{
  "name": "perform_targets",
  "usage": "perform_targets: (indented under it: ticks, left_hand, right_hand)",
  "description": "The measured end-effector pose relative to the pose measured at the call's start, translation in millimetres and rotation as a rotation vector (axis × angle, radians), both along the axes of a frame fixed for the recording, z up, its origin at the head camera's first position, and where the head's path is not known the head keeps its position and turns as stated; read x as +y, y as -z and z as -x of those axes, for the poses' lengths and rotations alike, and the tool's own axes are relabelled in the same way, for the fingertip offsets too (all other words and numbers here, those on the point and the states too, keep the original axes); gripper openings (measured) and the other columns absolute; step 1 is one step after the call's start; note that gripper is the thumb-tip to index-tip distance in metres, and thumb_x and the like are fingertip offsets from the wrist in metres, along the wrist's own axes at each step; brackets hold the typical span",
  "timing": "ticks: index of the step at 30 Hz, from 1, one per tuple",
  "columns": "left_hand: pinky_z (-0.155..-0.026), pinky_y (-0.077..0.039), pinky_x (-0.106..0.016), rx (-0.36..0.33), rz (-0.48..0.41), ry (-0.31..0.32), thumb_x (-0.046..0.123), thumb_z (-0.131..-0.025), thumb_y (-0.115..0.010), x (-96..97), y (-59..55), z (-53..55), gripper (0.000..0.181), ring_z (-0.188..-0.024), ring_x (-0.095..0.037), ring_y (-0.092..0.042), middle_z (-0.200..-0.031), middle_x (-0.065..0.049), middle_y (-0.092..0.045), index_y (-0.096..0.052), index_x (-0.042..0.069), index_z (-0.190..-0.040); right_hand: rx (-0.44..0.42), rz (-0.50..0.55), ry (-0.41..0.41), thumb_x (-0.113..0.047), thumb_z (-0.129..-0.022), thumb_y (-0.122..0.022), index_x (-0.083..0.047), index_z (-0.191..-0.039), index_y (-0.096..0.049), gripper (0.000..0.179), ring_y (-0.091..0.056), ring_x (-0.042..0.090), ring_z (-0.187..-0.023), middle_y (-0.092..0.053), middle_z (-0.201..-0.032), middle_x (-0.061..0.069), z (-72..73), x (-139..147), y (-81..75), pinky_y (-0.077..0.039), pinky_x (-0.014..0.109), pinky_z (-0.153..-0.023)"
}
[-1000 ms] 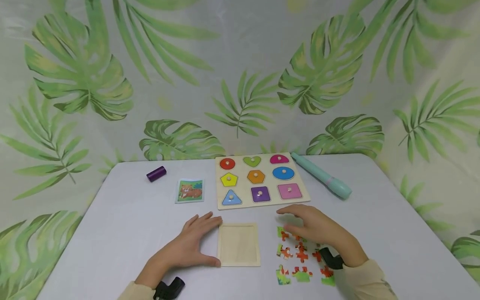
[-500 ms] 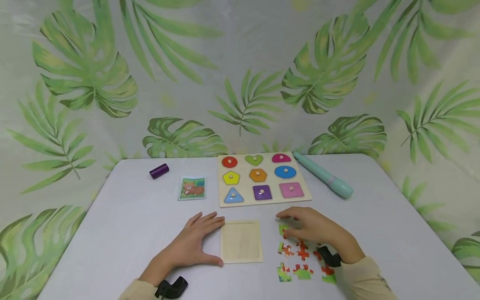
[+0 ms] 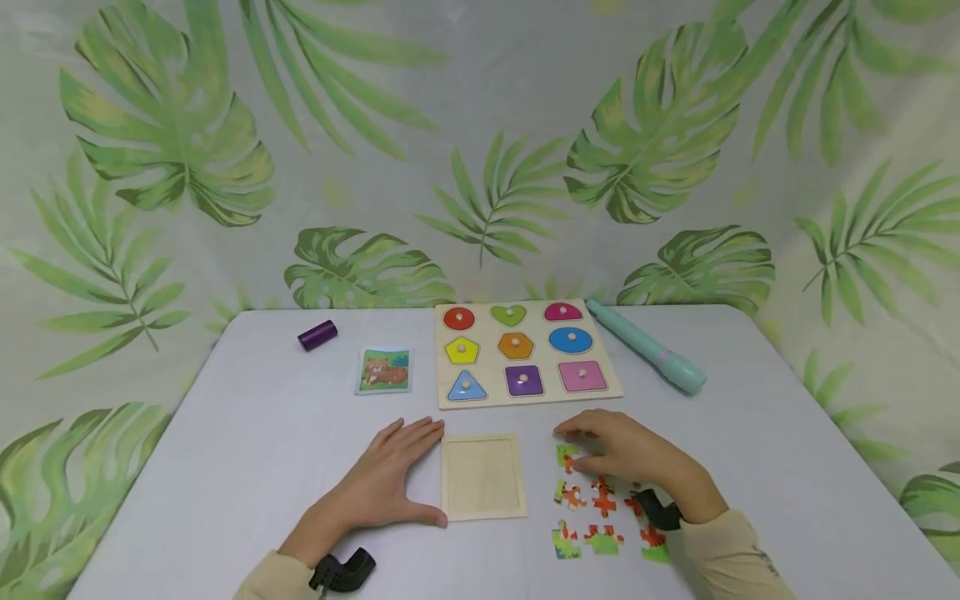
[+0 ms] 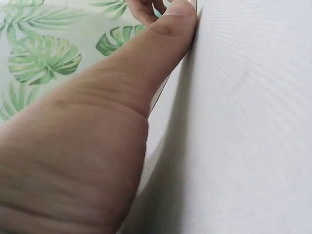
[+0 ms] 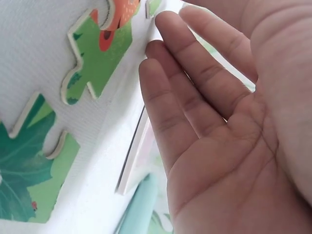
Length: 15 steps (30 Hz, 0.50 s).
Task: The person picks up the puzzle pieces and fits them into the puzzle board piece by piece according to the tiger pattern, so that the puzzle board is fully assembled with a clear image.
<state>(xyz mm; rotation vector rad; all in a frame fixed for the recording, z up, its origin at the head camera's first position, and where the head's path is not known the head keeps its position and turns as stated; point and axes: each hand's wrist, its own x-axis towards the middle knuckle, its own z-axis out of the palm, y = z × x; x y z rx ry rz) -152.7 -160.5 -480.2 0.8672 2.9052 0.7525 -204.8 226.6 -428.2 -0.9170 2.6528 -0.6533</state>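
Observation:
My left hand (image 3: 393,475) spans the left side of a square wooden puzzle tray (image 3: 483,477), thumb at the near left corner and fingertips by the far left corner. The tray's inside is bare wood. In the left wrist view, the thumb (image 4: 161,34) lies along the white tabletop. Over several loose jigsaw pieces (image 3: 602,500) hovers my right hand (image 3: 626,450), its fingers loosely bent with nothing in them; it hides part of the far row. Up close in the right wrist view are a green and orange piece (image 5: 109,48) and a dark green leaf piece (image 5: 29,165).
Behind the tray lies a knobbed shape board (image 3: 491,354). A bear picture card (image 3: 385,371) and a purple cylinder (image 3: 317,335) sit at the back left. At the back right is a mint-green stick (image 3: 648,348). A leaf-print cloth (image 3: 517,100) hangs behind the table.
The head view shifts slightly. Both hands keep nearly the same places, the left by the tray and the right over the jigsaw pieces.

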Motion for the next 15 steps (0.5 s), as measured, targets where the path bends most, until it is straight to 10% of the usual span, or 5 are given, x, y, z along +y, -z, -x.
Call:
perform_targets:
  ticks: [15]
  left_hand:
    - [-0.129, -0.017, -0.054, 0.013, 0.02, 0.007, 0.083, -0.068, -0.075, -1.2, -0.1, 0.0, 0.118, -0.155, -0.024, -0.032, -0.164, -0.002, -0.041, -0.046, 0.01, -0.155]
  right_hand:
    - [0.054, -0.05, -0.055, -0.025, -0.091, -0.08, -0.018, -0.121, -0.078, 0.03, -0.06, 0.015, -0.104, -0.07, -0.111, -0.008, 0.4, -3.1, -2.8, -0.058, 0.038, -0.093]
